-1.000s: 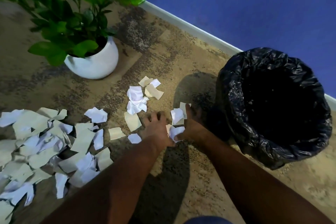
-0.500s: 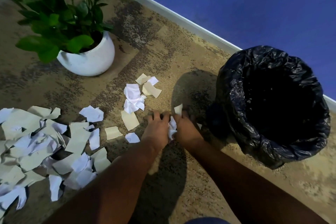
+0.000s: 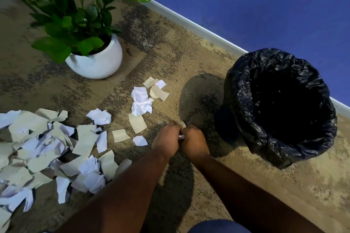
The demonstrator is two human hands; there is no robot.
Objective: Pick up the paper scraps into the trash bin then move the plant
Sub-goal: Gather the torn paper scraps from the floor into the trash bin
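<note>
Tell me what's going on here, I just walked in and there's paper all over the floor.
A person is clearing torn paper off the carpet. Both hands, left hand and right hand, are pressed together, fingers curled round a small bunch of scraps next to the trash bin lined with a black bag. A large pile of scraps lies to the left, a few more near the potted plant, which stands by the wall.

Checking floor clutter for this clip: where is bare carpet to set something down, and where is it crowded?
Bare carpet lies between the plant pot and the trash bin along the baseboard, and at lower right, below the bin. It is crowded at left, where the big scrap pile spreads; smaller scraps sit ahead of the hands, left and right.
</note>
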